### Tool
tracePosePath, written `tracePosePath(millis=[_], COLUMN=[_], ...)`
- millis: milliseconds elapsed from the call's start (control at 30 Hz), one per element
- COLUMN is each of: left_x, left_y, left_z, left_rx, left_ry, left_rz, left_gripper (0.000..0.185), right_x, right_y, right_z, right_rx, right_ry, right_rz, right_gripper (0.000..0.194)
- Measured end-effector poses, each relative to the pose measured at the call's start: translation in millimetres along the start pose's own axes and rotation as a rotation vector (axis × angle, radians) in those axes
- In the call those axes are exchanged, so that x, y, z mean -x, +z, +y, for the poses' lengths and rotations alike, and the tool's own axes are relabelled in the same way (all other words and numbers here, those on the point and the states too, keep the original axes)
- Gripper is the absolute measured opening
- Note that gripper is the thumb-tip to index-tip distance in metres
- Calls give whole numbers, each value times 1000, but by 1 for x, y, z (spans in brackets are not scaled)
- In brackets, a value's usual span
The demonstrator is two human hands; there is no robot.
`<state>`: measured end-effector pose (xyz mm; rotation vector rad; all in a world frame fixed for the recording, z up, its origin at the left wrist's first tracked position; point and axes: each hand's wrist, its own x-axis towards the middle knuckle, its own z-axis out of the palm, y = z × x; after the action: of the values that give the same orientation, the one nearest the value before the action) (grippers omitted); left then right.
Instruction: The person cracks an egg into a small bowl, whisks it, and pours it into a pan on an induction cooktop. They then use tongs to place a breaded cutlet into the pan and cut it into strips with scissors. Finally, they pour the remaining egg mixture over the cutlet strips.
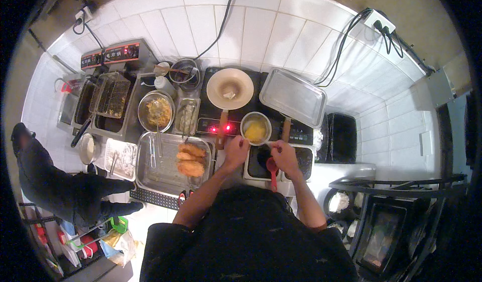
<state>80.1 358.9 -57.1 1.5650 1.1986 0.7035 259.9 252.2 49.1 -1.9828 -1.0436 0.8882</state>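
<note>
A small metal bowl (pixel 256 128) with yellow beaten egg or a similar liquid stands at the front edge of the induction cooktop. At the bowl's lower left rim is my left hand (pixel 237 153), its fingers bent. My right hand (pixel 285 157) is by the lower right rim, thumb and fingertips close together. Whether either hand grips the rim or something small cannot be told. A red ladle or spoon (pixel 272 169) lies below the right hand, over dark metal containers (pixel 257 167). Behind the bowl sits a light-coloured frying pan (pixel 230 82) with a small pale piece in it.
Breaded fried pieces (pixel 191 161) lie on a rack tray (pixel 162 176) at left, near a bowl of shredded food (pixel 156 110). Farther left is a deep fryer with a wire basket (pixel 113 94). A metal tray (pixel 293 95) covers another pan. A person in black (pixel 56 180) is at far left.
</note>
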Motion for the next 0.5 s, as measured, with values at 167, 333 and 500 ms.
tracePosePath(millis=[167,333,500], left_x=[-1,-7,-14], left_y=[-7,5,20], left_z=[21,5,-3], left_rx=[-119,24,-102], left_ry=[42,32,29], left_rz=[12,-24,12], left_gripper=[30,29,30], right_x=[-9,-15,-21], right_y=[1,4,0], right_z=[13,25,28], right_rx=[223,332,444], right_ry=[-76,-108,-93], right_rz=[40,92,110], right_gripper=[23,23,25])
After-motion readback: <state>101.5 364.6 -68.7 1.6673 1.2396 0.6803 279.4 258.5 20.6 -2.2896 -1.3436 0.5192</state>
